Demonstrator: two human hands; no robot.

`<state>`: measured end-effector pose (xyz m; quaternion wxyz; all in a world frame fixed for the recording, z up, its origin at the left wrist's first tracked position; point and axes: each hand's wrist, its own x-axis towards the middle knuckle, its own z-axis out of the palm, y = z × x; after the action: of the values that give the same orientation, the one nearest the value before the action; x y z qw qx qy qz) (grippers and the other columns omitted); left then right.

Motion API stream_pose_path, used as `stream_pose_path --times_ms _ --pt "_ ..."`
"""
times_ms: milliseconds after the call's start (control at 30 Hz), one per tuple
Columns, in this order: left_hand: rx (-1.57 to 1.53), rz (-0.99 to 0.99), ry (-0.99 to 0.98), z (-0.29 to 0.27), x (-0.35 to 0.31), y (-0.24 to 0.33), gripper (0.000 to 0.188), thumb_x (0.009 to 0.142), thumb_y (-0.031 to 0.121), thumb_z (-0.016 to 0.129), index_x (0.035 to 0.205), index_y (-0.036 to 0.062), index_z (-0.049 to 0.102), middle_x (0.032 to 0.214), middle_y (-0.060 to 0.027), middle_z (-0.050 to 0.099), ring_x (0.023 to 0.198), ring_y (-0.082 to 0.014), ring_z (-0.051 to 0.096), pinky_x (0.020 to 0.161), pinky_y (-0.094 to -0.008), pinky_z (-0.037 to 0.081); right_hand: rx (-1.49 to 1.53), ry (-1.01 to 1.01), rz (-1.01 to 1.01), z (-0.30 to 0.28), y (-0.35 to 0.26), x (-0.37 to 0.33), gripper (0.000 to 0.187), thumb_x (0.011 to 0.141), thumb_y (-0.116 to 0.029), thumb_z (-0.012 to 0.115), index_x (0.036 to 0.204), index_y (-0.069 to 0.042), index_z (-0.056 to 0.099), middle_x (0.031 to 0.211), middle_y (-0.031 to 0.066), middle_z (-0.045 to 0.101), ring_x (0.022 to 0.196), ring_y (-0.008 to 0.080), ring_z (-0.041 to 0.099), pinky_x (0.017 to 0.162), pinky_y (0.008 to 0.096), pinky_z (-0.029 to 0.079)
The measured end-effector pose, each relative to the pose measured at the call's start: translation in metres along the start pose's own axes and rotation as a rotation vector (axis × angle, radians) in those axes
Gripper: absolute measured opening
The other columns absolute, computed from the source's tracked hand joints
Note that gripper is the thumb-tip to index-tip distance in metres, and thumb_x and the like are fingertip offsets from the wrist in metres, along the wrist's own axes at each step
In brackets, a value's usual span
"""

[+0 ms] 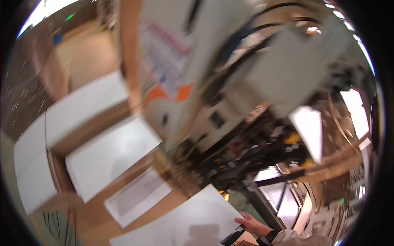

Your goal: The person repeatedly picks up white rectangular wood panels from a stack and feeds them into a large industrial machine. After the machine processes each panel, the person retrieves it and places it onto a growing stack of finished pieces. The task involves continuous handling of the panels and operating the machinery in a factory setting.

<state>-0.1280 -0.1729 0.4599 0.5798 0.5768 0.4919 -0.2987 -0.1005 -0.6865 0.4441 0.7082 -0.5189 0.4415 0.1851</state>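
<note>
My right hand is at the lower right, its fingers closed on the corner edge of a large white flat panel. A dark band and a pale sleeve show at that wrist. The panel slants across the bottom of the view, and a soft shadow falls on its surface. My left hand is not in view. Beyond the panel lies a smaller white rectangular piece with a greyish middle, on a brown surface. Motion blurs much of the picture.
More white panels lie at the left, some along the far left edge. A large grey machine with cables fills the upper right. Its dark mechanism has yellow parts. A tan board is at the upper left.
</note>
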Motion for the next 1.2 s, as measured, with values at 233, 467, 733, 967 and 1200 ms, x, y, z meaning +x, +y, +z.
stream_pose_path --times_ms 233,467,733,967,1200 --pt "0.384 0.302 -0.138 0.003 -0.103 0.080 0.049 0.080 0.009 0.055 0.125 0.0022 0.038 0.093 -0.0187 0.054 0.083 -0.0309 0.054 0.073 -0.0414 0.044 -0.183 0.089 -0.421 -0.034 -0.073 -0.223 0.041 0.081 -0.023 0.062 0.111 0.001 0.050 0.097 0.0037 0.056 0.087 0.0120 0.050 0.078 0.0263 0.042" --pt "0.150 0.705 -0.537 0.103 -0.155 0.099 0.040 0.086 0.017 0.050 0.121 -0.0002 0.041 0.104 -0.0157 0.053 0.093 -0.0272 0.051 0.079 -0.0376 0.042 0.334 0.117 -0.796 -0.121 -0.121 -0.251 0.040 0.083 -0.022 0.059 0.113 0.004 0.049 0.104 0.0094 0.058 0.094 0.0165 0.056 0.083 0.0300 0.044" --pt "0.344 1.146 -0.650 0.313 -0.228 0.066 0.038 0.091 0.023 0.046 0.116 -0.0051 0.044 0.108 -0.0127 0.053 0.096 -0.0224 0.050 0.082 -0.0315 0.040 1.037 0.253 -1.090 -0.262 -0.212 -0.179 0.030 0.090 -0.023 0.045 0.112 -0.003 0.044 0.103 0.0091 0.056 0.089 0.0187 0.056 0.080 0.0308 0.046" --pt "0.064 0.637 -0.618 0.473 -0.285 0.059 0.049 0.090 0.025 0.048 0.123 -0.0081 0.037 0.111 -0.0143 0.053 0.101 -0.0265 0.049 0.085 -0.0331 0.039 0.826 0.556 -1.182 -0.285 -0.281 -0.089 0.056 0.083 -0.007 0.047 0.132 0.000 0.021 0.122 0.0154 0.042 0.110 0.0249 0.043 0.095 0.0330 0.033" --pt "0.536 1.031 -0.369 0.552 -0.378 0.079 0.049 0.084 0.020 0.053 0.122 -0.0091 0.039 0.117 -0.0186 0.050 0.105 -0.0267 0.047 0.089 -0.0343 0.036 0.470 0.859 -1.156 -0.325 -0.346 -0.042 0.071 0.083 -0.020 0.050 0.133 0.010 0.010 0.141 0.0255 0.008 0.133 0.0328 0.006 0.108 0.0338 0.007"
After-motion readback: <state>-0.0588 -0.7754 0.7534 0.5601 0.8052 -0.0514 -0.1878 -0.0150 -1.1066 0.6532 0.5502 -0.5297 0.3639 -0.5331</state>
